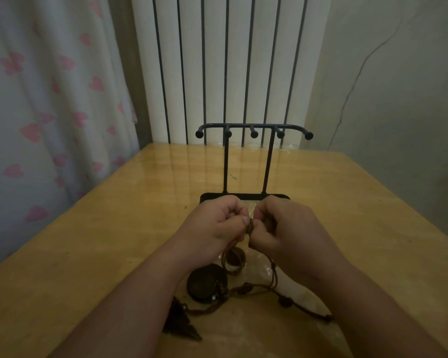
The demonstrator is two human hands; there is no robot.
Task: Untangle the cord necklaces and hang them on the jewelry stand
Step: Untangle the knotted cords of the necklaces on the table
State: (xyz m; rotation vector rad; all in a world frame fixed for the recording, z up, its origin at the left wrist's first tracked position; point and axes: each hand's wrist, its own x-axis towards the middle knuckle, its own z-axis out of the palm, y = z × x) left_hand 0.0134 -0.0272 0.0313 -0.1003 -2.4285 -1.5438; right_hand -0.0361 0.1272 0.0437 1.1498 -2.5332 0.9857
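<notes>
- The left hand and the right hand are close together, just in front of the base of the jewelry stand.
- Both hands have curled fingers, and they pinch the same piece of brown cord between the fingertips, where the two hands meet.
- The cord necklaces hang down from this pinch and lie tangled on the wooden table, between the two forearms.
- In the tangle I can see a dark round pendant, a brown ring-shaped pendant and a dark pointed pendant near the left forearm.
- The stand is black, upright, with two thin posts and a top bar with five pegs; no necklace hangs on it.
- Behind the table are a white radiator and a curtain with pink hearts.
</notes>
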